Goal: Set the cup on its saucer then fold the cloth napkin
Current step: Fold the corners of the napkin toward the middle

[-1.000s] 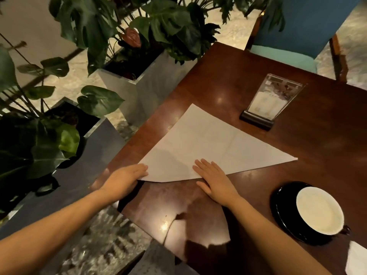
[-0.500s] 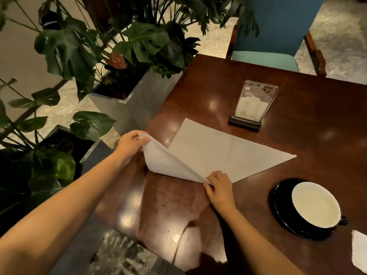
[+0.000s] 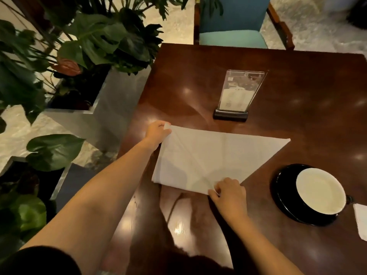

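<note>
A white cloth napkin (image 3: 214, 155) lies folded on the dark wooden table (image 3: 297, 116), its long point reaching right. My left hand (image 3: 157, 132) pinches the napkin's far left corner, laid over onto the cloth. My right hand (image 3: 228, 192) pinches the near edge at the fold. To the right, a cup (image 3: 320, 191), black outside and white inside, stands on its black saucer (image 3: 282, 187).
An acrylic menu stand (image 3: 237, 96) on a black base stands behind the napkin. A white paper (image 3: 361, 221) lies at the right edge. Planters with large leafy plants (image 3: 99, 46) line the table's left side. A blue chair (image 3: 232, 20) sits at the far side.
My left hand lifted the napkin's left corner and carried it up and over to the far edge, folding the cloth. My right hand curled to pinch the near edge. The view shifted right.
</note>
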The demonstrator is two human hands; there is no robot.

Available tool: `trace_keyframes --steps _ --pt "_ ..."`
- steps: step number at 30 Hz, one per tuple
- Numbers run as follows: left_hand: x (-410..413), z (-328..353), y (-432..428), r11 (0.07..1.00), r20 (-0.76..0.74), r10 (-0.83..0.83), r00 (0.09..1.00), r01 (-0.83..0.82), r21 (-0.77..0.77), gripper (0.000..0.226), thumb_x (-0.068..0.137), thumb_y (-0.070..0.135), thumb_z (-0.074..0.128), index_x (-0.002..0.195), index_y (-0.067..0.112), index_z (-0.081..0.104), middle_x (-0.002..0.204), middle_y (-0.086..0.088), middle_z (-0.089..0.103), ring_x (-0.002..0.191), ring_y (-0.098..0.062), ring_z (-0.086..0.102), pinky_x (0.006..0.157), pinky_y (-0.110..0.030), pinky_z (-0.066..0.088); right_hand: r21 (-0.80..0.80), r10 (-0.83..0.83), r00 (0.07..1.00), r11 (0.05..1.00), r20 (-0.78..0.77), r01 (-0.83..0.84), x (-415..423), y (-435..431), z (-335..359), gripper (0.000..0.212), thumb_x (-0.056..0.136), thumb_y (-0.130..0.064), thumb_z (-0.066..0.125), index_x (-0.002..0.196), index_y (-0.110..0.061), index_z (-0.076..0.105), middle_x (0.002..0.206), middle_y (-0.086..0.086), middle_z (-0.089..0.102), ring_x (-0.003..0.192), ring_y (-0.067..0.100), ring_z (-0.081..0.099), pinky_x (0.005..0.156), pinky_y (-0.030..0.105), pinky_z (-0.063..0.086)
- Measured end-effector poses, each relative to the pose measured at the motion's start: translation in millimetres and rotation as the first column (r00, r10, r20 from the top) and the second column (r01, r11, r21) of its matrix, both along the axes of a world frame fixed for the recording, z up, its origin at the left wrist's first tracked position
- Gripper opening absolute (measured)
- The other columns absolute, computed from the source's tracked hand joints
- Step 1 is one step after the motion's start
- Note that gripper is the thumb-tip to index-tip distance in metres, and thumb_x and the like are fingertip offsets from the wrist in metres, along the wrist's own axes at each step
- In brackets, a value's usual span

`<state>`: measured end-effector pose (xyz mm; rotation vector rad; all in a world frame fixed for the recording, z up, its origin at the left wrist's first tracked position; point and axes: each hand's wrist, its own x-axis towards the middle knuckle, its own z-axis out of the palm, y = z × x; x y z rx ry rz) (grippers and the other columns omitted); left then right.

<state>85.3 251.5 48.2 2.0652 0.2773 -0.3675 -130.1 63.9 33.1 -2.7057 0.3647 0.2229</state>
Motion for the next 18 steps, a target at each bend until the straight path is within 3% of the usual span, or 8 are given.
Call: trace_keyframes --steps 2,5,9,11,14,15,17,18 --pt "1.3 -6.6 -3.6 0.997 0.014 -0.037 0.999 0.036 0.069 0.023 0.083 0.009 0.060 0.105 0.011 0.064 0.111 -0.009 0.064 0.088 -0.020 0.056 0.061 -0.025 0.044 -0.032 -0.008 0.999 0.999 -0.033 0.007 0.6 3.3 2.1 0.032 0.085 -0.033 0.055 0.059 -0.020 0.042 0.072 -0.005 0.040 0.074 0.017 0.036 0.065 0.031 0.022" --pt "2.7 -11.7 -6.1 0.971 0.082 -0.114 0.990 0.093 0.219 0.029 0.083 0.009 0.061 0.112 0.012 0.061 0.112 -0.006 0.062 0.090 -0.015 0.052 0.075 -0.023 0.041 -0.023 -0.074 0.996 0.997 -0.054 0.073 -0.2 4.7 2.6 0.030 0.084 -0.037 0.056 0.062 -0.022 0.044 0.076 -0.007 0.041 0.077 0.015 0.036 0.067 0.029 0.022" --pt "-5.7 -12.4 -6.9 0.942 0.175 -0.090 0.980 0.027 0.336 0.039 0.089 0.016 0.057 0.127 0.013 0.050 0.126 -0.010 0.050 0.114 -0.024 0.047 0.094 -0.032 0.040 0.063 -0.192 0.978 0.978 -0.076 0.197 -5.1 3.0 8.1 0.020 0.082 -0.040 0.063 0.077 -0.024 0.052 0.090 -0.008 0.047 0.087 0.014 0.043 0.074 0.029 0.025" --pt "-29.4 -14.1 -9.5 0.927 0.315 -0.130 0.940 0.003 0.376 0.035 0.093 0.020 0.045 0.127 0.011 0.048 0.127 -0.012 0.049 0.119 -0.028 0.042 0.099 -0.038 0.037 0.044 -0.204 0.979 0.978 -0.002 0.204 -4.4 6.5 14.7 0.019 0.082 -0.034 0.064 0.093 -0.021 0.057 0.098 -0.004 0.052 0.094 0.019 0.048 0.077 0.030 0.031" --pt "-81.5 -25.0 -19.9 0.870 0.426 -0.395 0.814 0.182 0.458 0.045 0.090 0.022 0.032 0.131 0.011 0.048 0.135 -0.012 0.050 0.126 -0.029 0.042 0.106 -0.041 0.028 -0.016 0.006 0.959 1.000 0.282 -0.001 10.1 21.4 12.1 0.032 0.079 -0.018 0.067 0.108 -0.009 0.061 0.109 0.009 0.062 0.100 0.029 0.057 0.086 0.039 0.045" --pt "-95.1 -31.3 -22.3 0.817 0.386 -0.495 0.779 0.266 0.511 0.049 0.092 0.026 0.026 0.135 0.012 0.044 0.142 -0.011 0.045 0.133 -0.027 0.037 0.111 -0.039 0.019 -0.046 0.137 0.946 0.991 0.295 -0.129 16.9 27.6 6.3 0.037 0.082 -0.020 0.063 0.117 -0.007 0.058 0.119 0.011 0.061 0.110 0.031 0.055 0.095 0.042 0.044" --pt "-106.5 -45.1 -21.7 0.697 0.271 -0.628 0.729 0.373 0.612 0.056 0.094 0.035 0.014 0.143 0.015 0.030 0.152 -0.007 0.028 0.143 -0.021 0.018 0.114 -0.034 -0.002 -0.095 0.374 0.913 0.927 0.162 -0.362 26.7 37.3 -9.6 0.051 0.092 -0.033 0.042 0.137 -0.007 0.042 0.143 0.009 0.045 0.133 0.027 0.039 0.114 0.041 0.024" --pt "-105.7 -51.6 -19.0 0.654 0.234 -0.654 0.719 0.382 0.653 0.057 0.094 0.038 0.011 0.145 0.016 0.025 0.154 -0.005 0.022 0.144 -0.019 0.011 0.114 -0.034 -0.006 -0.108 0.439 0.893 0.897 0.098 -0.429 28.7 38.3 -18.1 0.057 0.095 -0.038 0.032 0.142 -0.008 0.033 0.150 0.007 0.035 0.139 0.024 0.030 0.116 0.041 0.015"
